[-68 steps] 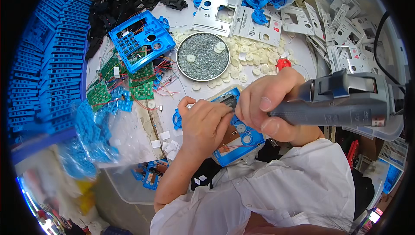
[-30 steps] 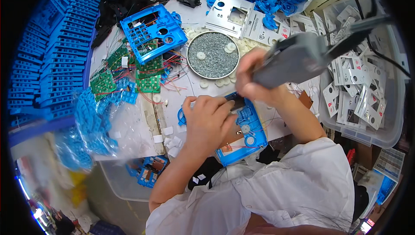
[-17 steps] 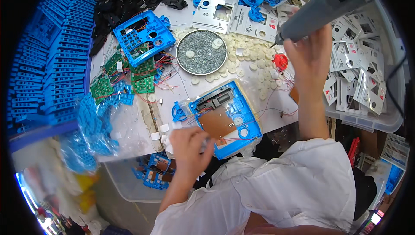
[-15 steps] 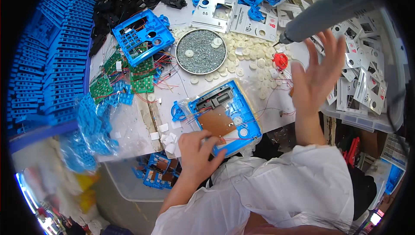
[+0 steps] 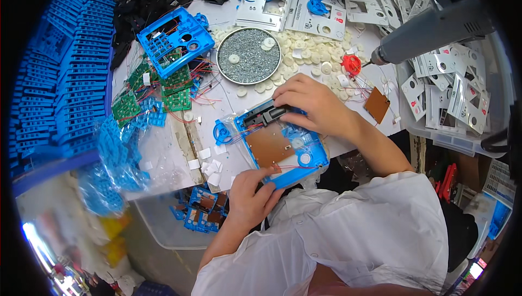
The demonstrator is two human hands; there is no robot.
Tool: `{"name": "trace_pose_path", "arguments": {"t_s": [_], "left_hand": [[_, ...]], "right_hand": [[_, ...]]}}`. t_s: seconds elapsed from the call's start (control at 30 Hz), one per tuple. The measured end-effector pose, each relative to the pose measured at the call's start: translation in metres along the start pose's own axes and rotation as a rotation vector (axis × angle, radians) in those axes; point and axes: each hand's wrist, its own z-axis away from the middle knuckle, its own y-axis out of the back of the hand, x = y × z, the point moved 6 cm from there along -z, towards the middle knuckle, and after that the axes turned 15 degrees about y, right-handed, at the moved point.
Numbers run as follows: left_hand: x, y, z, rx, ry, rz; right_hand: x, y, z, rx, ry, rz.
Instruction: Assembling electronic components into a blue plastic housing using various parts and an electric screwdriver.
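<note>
A blue plastic housing [image 5: 317, 153] lies in front of me, with a brown circuit board [image 5: 267, 148] and thin red wires inside it. Along its far side sits a black mechanism [image 5: 265, 117]; it looks slightly tilted. My right hand [image 5: 315, 103] reaches over from the right, its fingers and thumb closed on the right end of that mechanism. At the near left corner, my left hand [image 5: 251, 195] grips the housing's edge, thumb and forefinger close together by the board. A small blue ring-shaped part [image 5: 221, 132] sticks out at the housing's left.
A grey electric screwdriver [image 5: 424, 26] hangs at upper right, its tip near a red round part [image 5: 352, 65]. Beyond the housing stand a round dish of screws [image 5: 249, 81], white discs [image 5: 304, 51] and another blue housing [image 5: 204, 40]. Stacked blue housings [image 5: 89, 67] line the left; a bin [image 5: 467, 149] holds silver panels.
My right hand has come down from beside the screwdriver onto the black mechanism. The screwdriver has shifted right. My left hand's fingers have drawn closer together at the housing's corner.
</note>
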Motion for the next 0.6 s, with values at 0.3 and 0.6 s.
{"name": "trace_pose_path", "arguments": {"t_s": [0.3, 0.6], "left_hand": [[-0.026, 0.013, 0.024, 0.165, 0.557, 1.023], [-0.052, 0.029, 0.055, 0.075, 0.88, 1.209]], "right_hand": [[-0.043, 0.03, -0.038, 0.179, 0.095, -0.026], [-0.063, -0.011, -0.074, 0.163, 0.244, -0.158]]}}
